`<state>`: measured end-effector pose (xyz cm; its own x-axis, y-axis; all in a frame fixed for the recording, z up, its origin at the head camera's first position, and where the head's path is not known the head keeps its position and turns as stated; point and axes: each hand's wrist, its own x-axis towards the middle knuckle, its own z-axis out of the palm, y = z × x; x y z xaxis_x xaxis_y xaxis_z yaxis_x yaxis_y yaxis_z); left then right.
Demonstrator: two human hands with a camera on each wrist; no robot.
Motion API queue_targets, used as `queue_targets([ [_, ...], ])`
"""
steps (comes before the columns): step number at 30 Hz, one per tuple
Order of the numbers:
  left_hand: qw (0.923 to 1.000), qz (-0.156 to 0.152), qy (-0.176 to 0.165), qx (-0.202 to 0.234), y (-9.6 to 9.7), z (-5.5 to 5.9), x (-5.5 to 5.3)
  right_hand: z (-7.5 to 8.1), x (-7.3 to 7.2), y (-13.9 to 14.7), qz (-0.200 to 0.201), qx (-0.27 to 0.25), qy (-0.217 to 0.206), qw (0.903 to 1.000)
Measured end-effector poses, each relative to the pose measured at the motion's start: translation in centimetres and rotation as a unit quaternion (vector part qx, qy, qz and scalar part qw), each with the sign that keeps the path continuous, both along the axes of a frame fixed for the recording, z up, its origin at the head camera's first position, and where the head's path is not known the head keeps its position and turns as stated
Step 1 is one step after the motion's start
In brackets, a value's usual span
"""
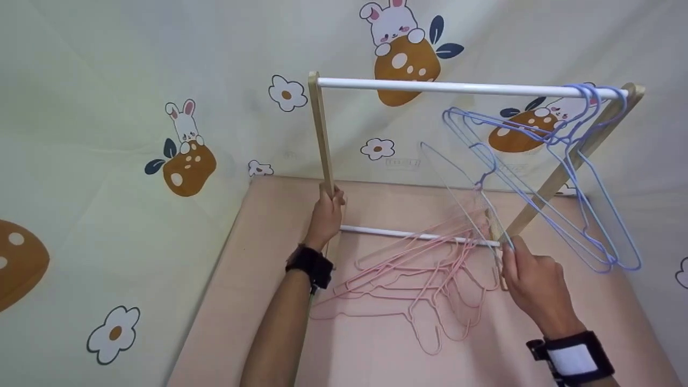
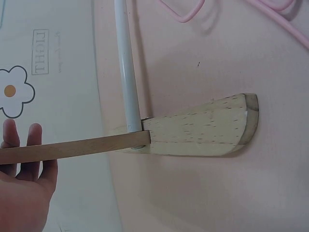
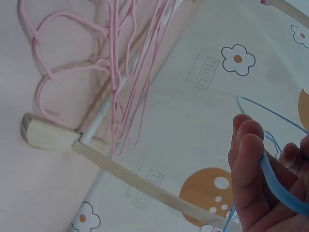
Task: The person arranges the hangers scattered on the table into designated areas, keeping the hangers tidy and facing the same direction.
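Note:
My left hand (image 1: 324, 217) grips the left wooden post (image 1: 321, 134) of a small clothes rack, its fingers curled round the post in the left wrist view. A light blue hanger (image 1: 446, 156) is in my right hand (image 1: 537, 287), held by one end, its hook up and below the top rail. In the right wrist view the fingers (image 3: 248, 154) curl over the blue hanger wire (image 3: 277, 186). To the right, several blue hangers (image 1: 543, 207) hang by their hooks from the right end of the white top rail (image 1: 430, 86).
A tangle of pink hangers (image 1: 398, 290) lies over the pink surface (image 1: 215, 322), partly across the white lower rail (image 1: 376, 231). The right wooden post (image 1: 559, 174) leans behind the blue hangers. A printed sheet (image 1: 226, 70) with rabbits and flowers stands behind and beside the rack.

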<state>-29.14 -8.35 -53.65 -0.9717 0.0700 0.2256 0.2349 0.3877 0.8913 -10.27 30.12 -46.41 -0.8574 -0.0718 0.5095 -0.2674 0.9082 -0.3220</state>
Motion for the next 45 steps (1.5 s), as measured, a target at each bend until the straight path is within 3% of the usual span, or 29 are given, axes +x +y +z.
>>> queue_targets([
  [11,0.9999,-0.001,-0.01,0.008,-0.1,0.0,0.1,4.2,-0.3,2.1,-0.009,0.014,0.028,0.9995],
  [21,0.9998,-0.003,-0.016,0.009,-0.1,0.0,-0.1,6.3,-0.8,3.6,-0.023,-0.016,0.061,0.9977],
  [31,0.9998,-0.001,-0.02,0.009,-0.2,-0.1,0.0,7.4,-1.1,4.4,-0.041,-0.063,-0.016,0.997],
  [45,0.9998,-0.003,-0.016,0.009,-0.1,0.0,0.0,7.4,-1.7,4.9,-0.03,-0.072,-0.053,0.9955],
])
